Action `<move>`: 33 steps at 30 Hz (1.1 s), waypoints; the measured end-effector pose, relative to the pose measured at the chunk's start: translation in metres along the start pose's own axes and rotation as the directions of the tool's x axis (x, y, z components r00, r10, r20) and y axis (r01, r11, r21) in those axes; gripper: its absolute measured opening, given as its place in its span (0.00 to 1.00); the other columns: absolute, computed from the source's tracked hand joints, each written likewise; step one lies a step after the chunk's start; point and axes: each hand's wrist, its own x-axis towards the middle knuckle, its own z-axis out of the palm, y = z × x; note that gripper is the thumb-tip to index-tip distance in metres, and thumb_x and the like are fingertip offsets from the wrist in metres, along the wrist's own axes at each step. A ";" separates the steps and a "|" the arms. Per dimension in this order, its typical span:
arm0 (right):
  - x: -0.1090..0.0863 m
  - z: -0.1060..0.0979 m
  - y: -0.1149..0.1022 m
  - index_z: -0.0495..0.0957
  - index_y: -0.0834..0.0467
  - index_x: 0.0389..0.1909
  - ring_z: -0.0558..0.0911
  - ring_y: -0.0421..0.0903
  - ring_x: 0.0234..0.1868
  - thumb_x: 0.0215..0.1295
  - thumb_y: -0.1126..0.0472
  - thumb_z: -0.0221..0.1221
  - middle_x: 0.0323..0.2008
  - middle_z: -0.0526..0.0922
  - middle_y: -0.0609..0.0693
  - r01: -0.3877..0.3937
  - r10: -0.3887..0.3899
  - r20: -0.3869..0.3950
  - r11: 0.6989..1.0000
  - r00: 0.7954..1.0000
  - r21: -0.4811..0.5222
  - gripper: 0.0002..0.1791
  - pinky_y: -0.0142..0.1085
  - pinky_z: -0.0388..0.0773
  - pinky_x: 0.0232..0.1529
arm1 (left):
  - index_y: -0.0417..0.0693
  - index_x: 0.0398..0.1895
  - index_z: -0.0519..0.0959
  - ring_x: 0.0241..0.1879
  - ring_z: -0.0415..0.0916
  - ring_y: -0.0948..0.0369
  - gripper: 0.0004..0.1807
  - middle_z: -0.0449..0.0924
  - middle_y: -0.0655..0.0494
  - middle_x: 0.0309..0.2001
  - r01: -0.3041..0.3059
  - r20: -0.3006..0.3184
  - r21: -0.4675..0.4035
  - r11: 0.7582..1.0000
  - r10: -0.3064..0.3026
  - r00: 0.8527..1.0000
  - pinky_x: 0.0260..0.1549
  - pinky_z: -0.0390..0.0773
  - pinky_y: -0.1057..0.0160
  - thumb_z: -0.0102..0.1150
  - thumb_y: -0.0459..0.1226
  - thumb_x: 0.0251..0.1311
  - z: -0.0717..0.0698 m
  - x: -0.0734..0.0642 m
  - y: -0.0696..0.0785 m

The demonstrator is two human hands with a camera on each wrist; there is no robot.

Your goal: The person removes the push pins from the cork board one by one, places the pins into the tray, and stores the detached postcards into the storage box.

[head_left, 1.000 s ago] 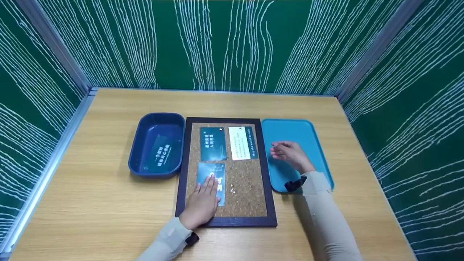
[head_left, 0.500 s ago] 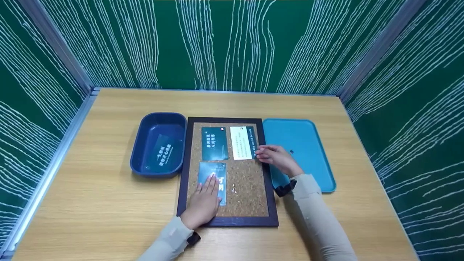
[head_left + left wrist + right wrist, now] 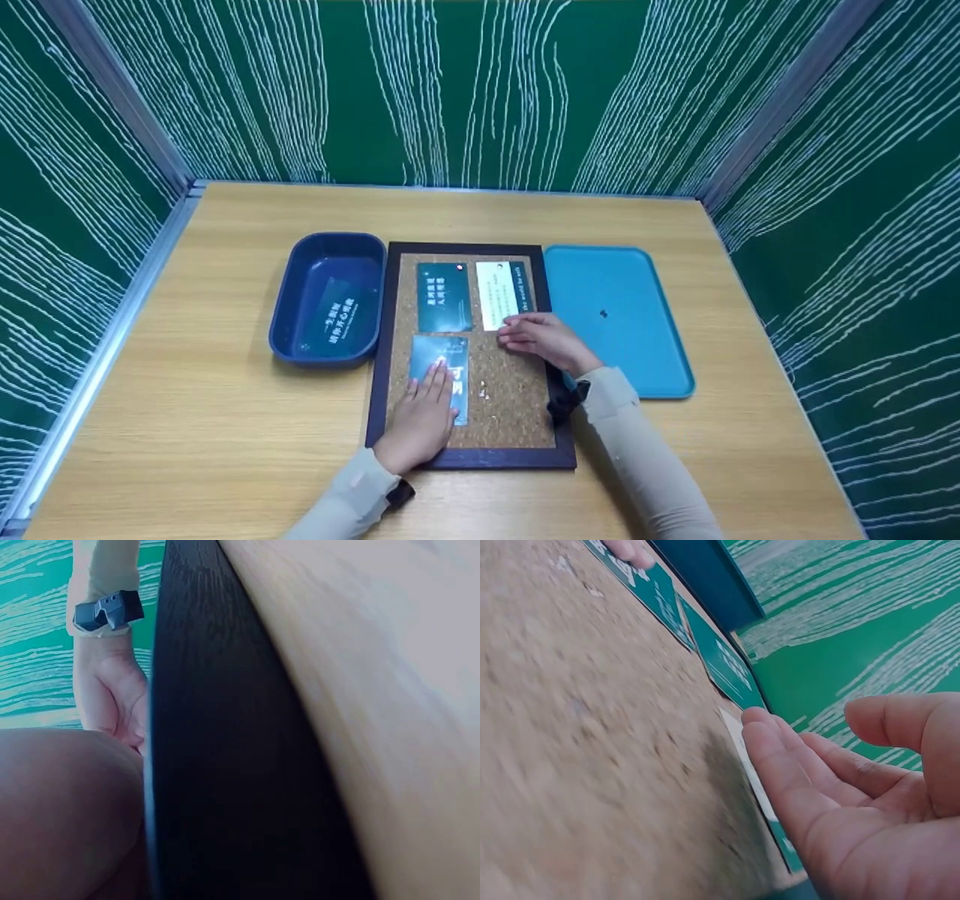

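My left hand lies flat with straight fingers on a light blue card at the lower left of a framed cork board. My right hand is over the board's right side, fingertips near the lower edge of a white and green card. In the right wrist view its fingers extend with the thumb apart and nothing between them. A dark green card with a small red dot at its corner lies at the upper left. Small shiny bits show on the bare cork.
A deep blue bin with a dark green card in it stands left of the board. On the right lies a turquoise tray bearing a small dark speck. Green patterned panels enclose the table.
My right hand has moved left from over the turquoise tray to the cork board, uncovering the dark speck. My left hand stays on the light blue card.
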 end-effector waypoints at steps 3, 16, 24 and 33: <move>0.002 0.008 0.003 0.68 0.72 0.60 0.85 0.49 0.49 0.71 0.65 0.50 0.52 0.81 0.65 -0.005 0.004 0.029 0.999 1.000 0.035 0.21 0.38 0.80 0.54 | 0.38 0.73 0.54 0.75 0.47 0.49 0.33 0.48 0.44 0.76 0.001 -0.003 0.001 1.000 -0.001 1.000 0.71 0.55 0.46 0.41 0.48 0.72 0.001 0.000 0.000; 0.006 0.035 0.019 0.67 0.76 0.58 0.86 0.47 0.45 0.68 0.70 0.48 0.51 0.82 0.64 -0.026 0.010 0.132 0.993 0.991 0.119 0.20 0.38 0.81 0.53 | 0.37 0.73 0.54 0.75 0.48 0.49 0.34 0.49 0.43 0.76 -0.002 -0.019 -0.001 1.000 0.002 1.000 0.71 0.56 0.47 0.43 0.47 0.71 0.005 0.001 0.000; 0.005 0.040 0.024 0.66 0.76 0.60 0.86 0.48 0.46 0.71 0.66 0.49 0.52 0.81 0.66 -0.029 0.006 0.128 0.984 0.992 0.178 0.22 0.39 0.80 0.54 | 0.38 0.73 0.55 0.75 0.48 0.49 0.34 0.49 0.44 0.76 -0.003 -0.016 -0.003 1.000 0.003 1.000 0.71 0.55 0.47 0.42 0.47 0.71 0.002 0.000 0.000; 0.002 0.044 0.025 0.65 0.76 0.60 0.85 0.51 0.49 0.71 0.67 0.47 0.53 0.79 0.67 -0.036 0.004 0.119 0.962 0.993 0.271 0.21 0.40 0.79 0.56 | 0.38 0.74 0.54 0.75 0.47 0.50 0.34 0.48 0.44 0.76 -0.001 -0.005 -0.002 1.000 0.001 1.000 0.71 0.55 0.47 0.41 0.48 0.72 -0.001 0.000 -0.001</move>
